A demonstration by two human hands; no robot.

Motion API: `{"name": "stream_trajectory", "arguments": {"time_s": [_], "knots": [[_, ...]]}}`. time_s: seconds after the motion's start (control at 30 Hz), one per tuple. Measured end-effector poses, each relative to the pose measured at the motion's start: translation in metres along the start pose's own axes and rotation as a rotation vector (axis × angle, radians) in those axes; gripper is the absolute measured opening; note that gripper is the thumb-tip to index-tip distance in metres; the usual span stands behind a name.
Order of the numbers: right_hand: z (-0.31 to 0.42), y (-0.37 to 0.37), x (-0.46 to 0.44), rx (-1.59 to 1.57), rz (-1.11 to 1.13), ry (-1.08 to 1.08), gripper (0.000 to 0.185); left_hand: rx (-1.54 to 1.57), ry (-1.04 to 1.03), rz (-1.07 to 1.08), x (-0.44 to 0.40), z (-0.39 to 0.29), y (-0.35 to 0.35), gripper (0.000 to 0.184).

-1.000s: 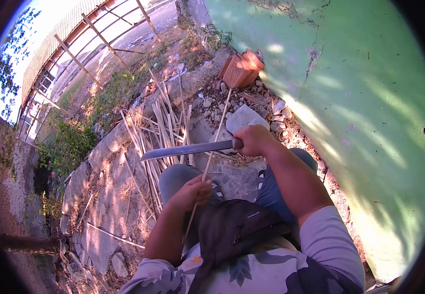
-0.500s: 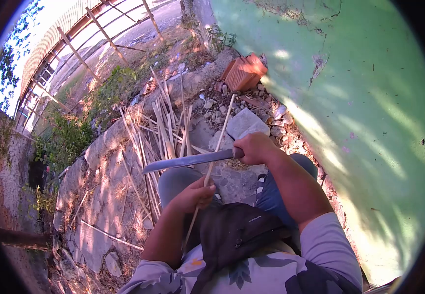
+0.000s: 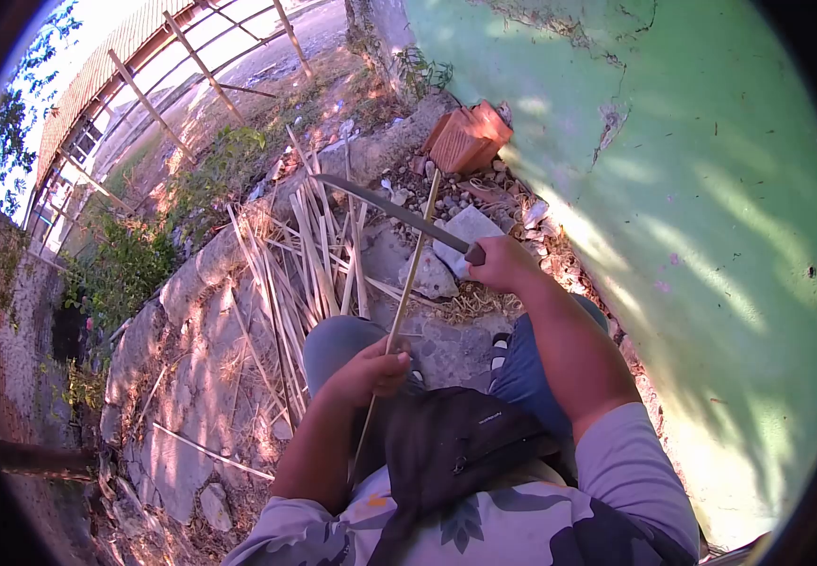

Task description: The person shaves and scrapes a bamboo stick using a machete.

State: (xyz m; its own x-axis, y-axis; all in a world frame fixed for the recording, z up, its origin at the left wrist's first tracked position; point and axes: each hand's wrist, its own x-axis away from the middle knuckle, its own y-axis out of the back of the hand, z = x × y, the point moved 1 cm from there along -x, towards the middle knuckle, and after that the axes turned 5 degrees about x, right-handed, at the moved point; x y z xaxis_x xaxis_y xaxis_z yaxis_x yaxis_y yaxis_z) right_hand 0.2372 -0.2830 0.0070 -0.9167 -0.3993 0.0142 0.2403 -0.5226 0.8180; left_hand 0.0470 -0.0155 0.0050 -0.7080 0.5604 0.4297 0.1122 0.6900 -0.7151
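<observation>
My left hand (image 3: 377, 369) is closed round the lower part of a thin pale strip (image 3: 412, 268), which stands slanted in front of me, its top reaching toward the orange blocks. In my right hand (image 3: 505, 265) is the handle of a long machete (image 3: 382, 203). The blade points up and left and crosses the strip near its upper part; whether the two touch I cannot tell. A pile of similar pale strips (image 3: 315, 250) lies on the ground left of the blade. Behind my right hand sits a grey stone block (image 3: 466, 229).
Orange bricks (image 3: 468, 138) rest on rubble by the green wall (image 3: 691, 189) at the right. A black bag (image 3: 460, 443) lies on my lap. A single strip (image 3: 212, 452) lies on the cracked ground at left. Green bushes (image 3: 125, 274) grow further left.
The machete has moved up along the strip, and its tip has swung upward. My right hand has risen slightly. The strip's top has shifted a little left and up, while my left hand stays nearly still.
</observation>
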Motion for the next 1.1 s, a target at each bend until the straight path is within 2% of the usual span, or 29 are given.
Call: {"name": "stream_trajectory", "arguments": {"time_s": [0.1,0.23,0.33,0.43,0.53,0.63,0.73,0.83,0.97,1.1], "knots": [[0.021,-0.004,0.012,0.16,0.182,0.197,0.022,-0.032,0.015,-0.062,0.0,0.0,-0.005,0.019],[0.044,0.0,0.022,0.365,0.198,0.36,0.022,-0.146,0.029,-0.105,0.0,0.004,-0.006,0.021],[0.035,0.009,0.019,0.256,0.183,0.325,0.023,-0.145,0.024,-0.097,0.002,0.002,-0.008,0.022],[0.014,0.016,0.009,0.116,0.073,0.197,0.025,-0.098,0.013,-0.061,-0.001,0.0,-0.006,0.021],[0.012,0.023,0.006,0.158,-0.102,0.004,0.031,-0.074,0.014,-0.043,-0.002,0.0,-0.005,0.021],[0.004,0.016,0.004,0.147,-0.164,0.013,0.034,-0.072,0.024,-0.077,-0.001,0.0,-0.009,0.02],[0.01,0.011,0.008,0.122,-0.111,0.13,0.035,-0.069,0.02,-0.076,-0.001,-0.001,-0.011,0.019],[0.025,0.002,0.014,0.13,0.036,0.285,0.037,-0.061,0.023,-0.061,-0.001,0.001,-0.007,0.018],[0.047,-0.002,0.024,0.291,0.122,0.406,0.034,-0.121,0.024,-0.074,0.0,0.002,-0.008,0.017],[0.029,-0.004,0.013,0.308,0.146,0.259,0.026,-0.125,0.006,-0.047,0.0,0.002,-0.005,0.018]]}}
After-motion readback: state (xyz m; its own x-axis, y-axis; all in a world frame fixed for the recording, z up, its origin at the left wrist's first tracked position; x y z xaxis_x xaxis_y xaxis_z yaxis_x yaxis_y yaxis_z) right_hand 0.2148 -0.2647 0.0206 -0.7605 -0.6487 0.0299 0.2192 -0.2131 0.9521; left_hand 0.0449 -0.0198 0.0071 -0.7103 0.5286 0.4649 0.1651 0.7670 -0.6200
